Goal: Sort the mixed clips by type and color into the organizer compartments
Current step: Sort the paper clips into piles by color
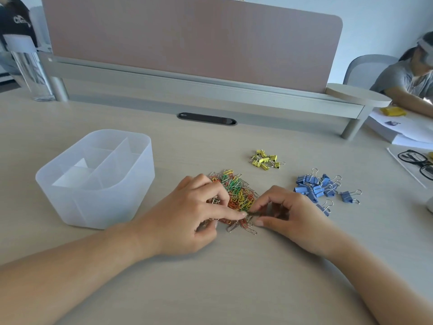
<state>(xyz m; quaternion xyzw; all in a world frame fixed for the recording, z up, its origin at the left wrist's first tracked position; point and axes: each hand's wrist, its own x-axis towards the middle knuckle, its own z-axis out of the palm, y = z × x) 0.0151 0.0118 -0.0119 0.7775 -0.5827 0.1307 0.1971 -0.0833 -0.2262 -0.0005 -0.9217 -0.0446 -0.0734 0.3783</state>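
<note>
A heap of mixed paper clips (236, 191), silver, green, orange and yellow, lies in the middle of the desk. My left hand (194, 212) rests on its left side, fingers curled, index finger stretched to the heap's near edge. My right hand (288, 214) comes in from the right and pinches silver paper clips at that same edge. Small yellow binder clips (266, 159) sit in a group behind the heap. Blue binder clips (321, 187) lie to the right. The translucent white organizer (70, 202) stands at the left, and its compartments look empty.
A desk divider (187, 38) with a grey shelf runs along the back, and a clear bottle (28, 66) stands at the far left. Black glasses (417, 163) and papers lie at the right edge. Another person sits at the far right.
</note>
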